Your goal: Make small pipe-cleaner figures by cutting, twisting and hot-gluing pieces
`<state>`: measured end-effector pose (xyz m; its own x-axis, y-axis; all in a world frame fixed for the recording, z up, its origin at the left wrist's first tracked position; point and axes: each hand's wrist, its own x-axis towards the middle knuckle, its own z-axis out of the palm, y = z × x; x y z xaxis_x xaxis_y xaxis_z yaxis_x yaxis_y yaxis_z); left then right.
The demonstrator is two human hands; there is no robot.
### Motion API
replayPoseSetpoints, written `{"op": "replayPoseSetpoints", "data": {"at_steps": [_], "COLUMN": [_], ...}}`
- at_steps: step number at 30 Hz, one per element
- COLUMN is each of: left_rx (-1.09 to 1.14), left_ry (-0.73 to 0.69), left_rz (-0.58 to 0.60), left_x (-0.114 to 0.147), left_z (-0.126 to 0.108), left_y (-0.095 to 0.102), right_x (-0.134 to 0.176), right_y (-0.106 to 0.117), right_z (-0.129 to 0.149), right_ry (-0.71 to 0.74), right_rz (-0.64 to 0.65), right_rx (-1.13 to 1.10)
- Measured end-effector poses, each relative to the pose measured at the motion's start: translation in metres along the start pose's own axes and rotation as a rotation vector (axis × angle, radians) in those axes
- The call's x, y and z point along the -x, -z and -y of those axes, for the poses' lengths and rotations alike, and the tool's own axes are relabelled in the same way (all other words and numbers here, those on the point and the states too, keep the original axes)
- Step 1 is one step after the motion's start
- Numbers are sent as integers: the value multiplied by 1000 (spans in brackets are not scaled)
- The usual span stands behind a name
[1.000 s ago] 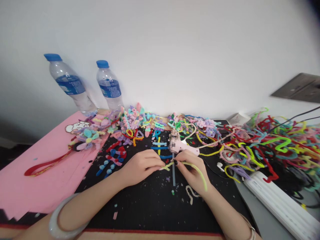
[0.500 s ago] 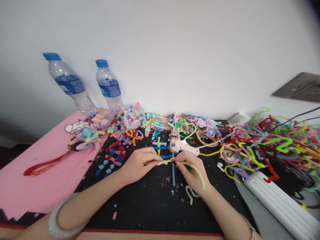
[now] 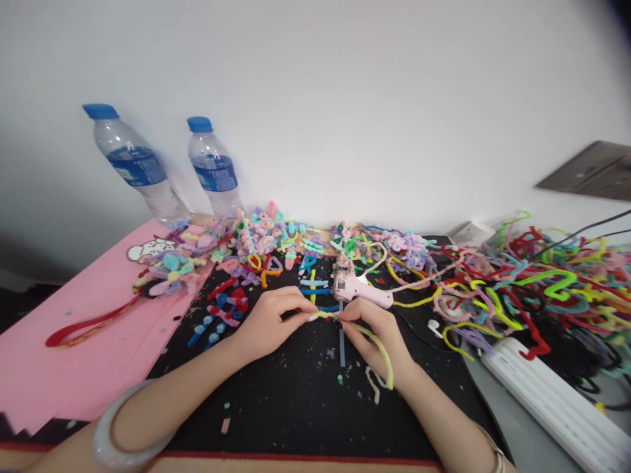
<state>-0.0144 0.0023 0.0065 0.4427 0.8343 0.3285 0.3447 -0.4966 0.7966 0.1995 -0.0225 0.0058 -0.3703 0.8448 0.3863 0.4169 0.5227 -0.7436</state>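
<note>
A pale yellow pipe cleaner (image 3: 379, 348) runs between my two hands, its long free end curving down over the right palm. My left hand (image 3: 279, 322) pinches its left end between thumb and fingertips. My right hand (image 3: 373, 332) pinches it a short way along, close to the left fingertips. Just beyond the hands lies a small lattice of blue and yellow pipe-cleaner pieces (image 3: 314, 284). Beside that rests a pale pink glue gun (image 3: 365, 290), a clear glue stick (image 3: 342, 348) showing below it, partly behind the right fingers.
Twisted pipe-cleaner shapes (image 3: 261, 236) are heaped along the wall. Loose pipe cleaners (image 3: 557, 282) tangle at right above a white power strip (image 3: 557, 401). Two water bottles (image 3: 214, 164) stand at back left, near pink sheets (image 3: 98, 315). A black mat (image 3: 296, 414) carries small scraps.
The pipe cleaner's free end has swung left and lower over my right palm. Both hands have shifted slightly, still pinching it with fingertips close together.
</note>
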Motion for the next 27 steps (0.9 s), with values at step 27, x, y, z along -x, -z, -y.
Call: {"op": "replayPoseSetpoints", "data": {"at_steps": [27], "left_rx": [-29], "left_ry": [-9], "left_rz": [13], "left_x": [0], "left_z": [2], "left_y": [-4], "right_x": [-2], "right_y": [-7], "right_z": [4], "right_ry": [8], "right_rz": [-23], "right_rx": [106]}}
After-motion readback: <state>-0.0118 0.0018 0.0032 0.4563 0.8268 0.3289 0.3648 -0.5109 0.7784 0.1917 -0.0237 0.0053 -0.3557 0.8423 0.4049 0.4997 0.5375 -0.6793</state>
